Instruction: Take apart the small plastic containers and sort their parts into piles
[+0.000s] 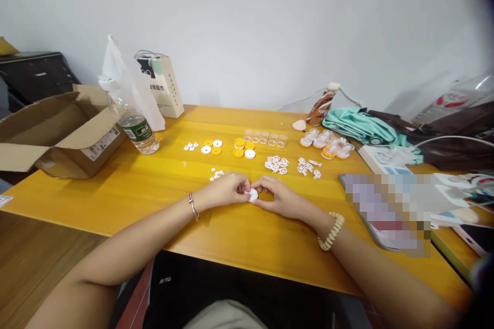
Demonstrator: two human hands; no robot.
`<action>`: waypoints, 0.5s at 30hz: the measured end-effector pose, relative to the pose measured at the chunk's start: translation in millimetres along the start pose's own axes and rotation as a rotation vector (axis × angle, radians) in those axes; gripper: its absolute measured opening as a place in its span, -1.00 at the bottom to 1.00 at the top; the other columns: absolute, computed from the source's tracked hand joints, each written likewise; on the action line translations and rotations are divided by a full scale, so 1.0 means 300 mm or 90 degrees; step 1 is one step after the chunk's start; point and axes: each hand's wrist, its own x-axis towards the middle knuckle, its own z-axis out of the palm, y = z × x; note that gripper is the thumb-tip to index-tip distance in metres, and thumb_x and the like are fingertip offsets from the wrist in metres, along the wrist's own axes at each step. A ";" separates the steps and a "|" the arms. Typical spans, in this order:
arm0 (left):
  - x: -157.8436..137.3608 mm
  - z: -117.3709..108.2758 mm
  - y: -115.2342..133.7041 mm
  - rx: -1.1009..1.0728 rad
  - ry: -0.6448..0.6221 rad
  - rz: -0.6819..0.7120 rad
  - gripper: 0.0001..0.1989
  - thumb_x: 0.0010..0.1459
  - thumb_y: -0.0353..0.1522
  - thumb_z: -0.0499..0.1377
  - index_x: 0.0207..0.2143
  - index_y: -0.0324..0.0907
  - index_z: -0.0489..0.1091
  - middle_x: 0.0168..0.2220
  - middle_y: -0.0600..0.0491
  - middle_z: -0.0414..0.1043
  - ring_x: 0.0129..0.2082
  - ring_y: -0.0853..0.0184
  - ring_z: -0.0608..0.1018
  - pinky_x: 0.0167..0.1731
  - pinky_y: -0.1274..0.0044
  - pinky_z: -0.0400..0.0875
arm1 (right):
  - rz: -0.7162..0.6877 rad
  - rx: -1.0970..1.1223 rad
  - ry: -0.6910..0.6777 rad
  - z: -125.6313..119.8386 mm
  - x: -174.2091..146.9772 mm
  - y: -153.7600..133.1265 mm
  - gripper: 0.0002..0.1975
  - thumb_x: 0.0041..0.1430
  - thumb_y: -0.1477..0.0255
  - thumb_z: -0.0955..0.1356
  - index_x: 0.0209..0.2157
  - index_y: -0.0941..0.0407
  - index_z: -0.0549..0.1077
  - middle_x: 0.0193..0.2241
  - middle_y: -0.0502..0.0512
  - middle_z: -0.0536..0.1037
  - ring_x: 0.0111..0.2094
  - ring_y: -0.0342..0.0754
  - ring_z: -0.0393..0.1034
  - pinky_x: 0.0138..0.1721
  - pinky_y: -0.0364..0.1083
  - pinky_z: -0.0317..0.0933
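Between our two hands, above the table (216, 236), sits a small white piece (252, 195), roughly round, with no long axis we can make out. It lies just right of our left hand's (233, 189) fingertips and just left of our right hand's (275, 196), so neither hand is clearly nearer; both pinch it by the edges.

Taking that white piece as our landmark, we find small white caps (216, 174) to its left, partly hidden by our left hand, so we cannot count them. Farther beyond, to the left, we count about five small white parts (191, 146), then four discs (206, 149), two yellow and two white. Almost straight beyond it stand four wheel spots (238, 152), three yellow on top and one white, and past them five clear cups (264, 136).

Beyond it to the right are two heaps of white cutouts (276, 164) (309, 167), too overlapped to count, and, farther, about four clear-wrapped packets (321, 139).
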 end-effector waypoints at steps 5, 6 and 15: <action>0.000 0.000 0.001 0.011 -0.001 0.014 -0.86 0.04 -0.35 0.12 -0.35 -0.23 0.37 -0.49 0.11 0.40 -0.52 0.47 0.40 -0.50 0.66 0.23 | 0.006 0.002 0.007 0.002 0.001 0.004 -0.81 0.07 0.35 0.32 -0.25 0.09 0.37 -0.36 0.06 0.39 -0.29 -0.08 0.28 -0.22 -0.08 0.18; 0.000 0.000 0.001 0.012 -0.001 0.017 -0.86 0.05 -0.34 0.11 -0.34 -0.23 0.37 -0.49 0.11 0.40 -0.52 0.47 0.41 -0.50 0.66 0.23 | 0.006 0.001 0.008 0.003 0.001 0.005 -0.81 0.07 0.35 0.32 -0.25 0.09 0.37 -0.36 0.06 0.39 -0.29 -0.08 0.28 -0.22 -0.08 0.19; 0.000 -0.009 0.004 0.034 -0.023 0.037 -0.89 0.01 -0.36 0.13 -0.39 -0.23 0.36 -0.52 0.14 0.37 -0.55 0.49 0.38 -0.54 0.67 0.20 | 0.006 -0.010 0.000 0.001 0.000 0.001 -0.80 0.05 0.36 0.33 -0.24 0.08 0.38 -0.37 0.05 0.39 -0.29 -0.08 0.28 -0.22 -0.07 0.18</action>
